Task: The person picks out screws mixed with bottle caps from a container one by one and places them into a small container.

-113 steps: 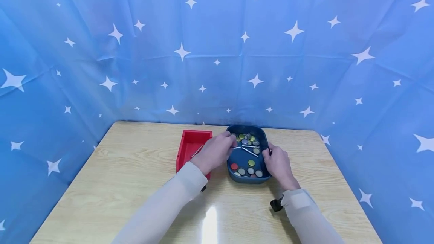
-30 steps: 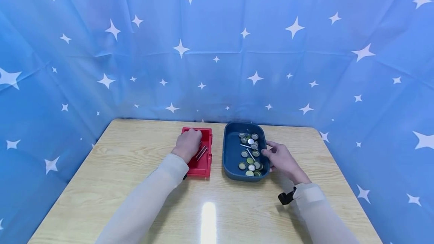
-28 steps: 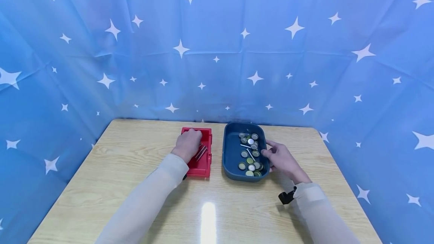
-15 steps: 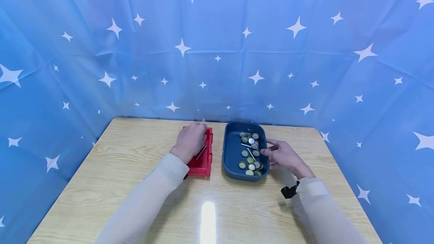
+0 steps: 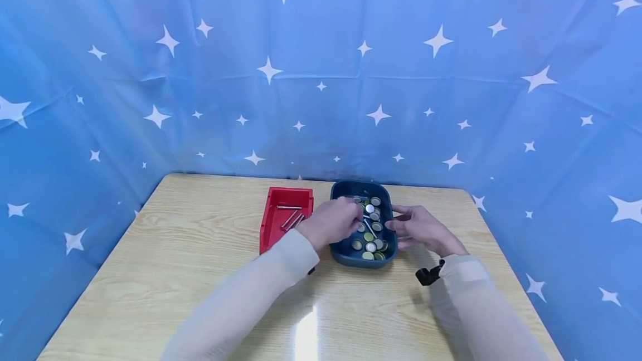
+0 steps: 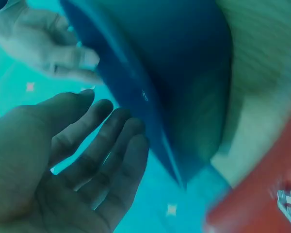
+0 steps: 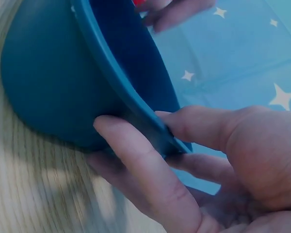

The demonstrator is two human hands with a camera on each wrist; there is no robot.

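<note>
My left hand [image 5: 335, 220] reaches over the left rim of a dark blue tub [image 5: 346, 250]. In the left wrist view its thumb and fingers [image 6: 123, 170] are loosely bent and apart, with nothing between them. On the tub's right side, my right hand [image 5: 420, 229] holds the rim, thumb [image 7: 194, 124] at the edge and fingers along the outer wall. Inside lie several bottle caps [image 5: 370, 247], gold and silver, and thin silver metal rods [image 5: 370, 229], partly hidden by my left hand. To the left stands a red bin [image 5: 271, 227] holding several similar rods [image 5: 289, 207].
Both containers stand near the back of a light wooden table [image 5: 165, 249]. A blue curtain with white stars [image 5: 321, 127] hangs behind and at both sides. A small black device [image 5: 428, 276] is strapped at my right wrist.
My left hand has gone from the red bin rightward to the tub, uncovering a rod at the bin's back. The right hand stays at the tub. Since the earliest frame the caps have shifted about.
</note>
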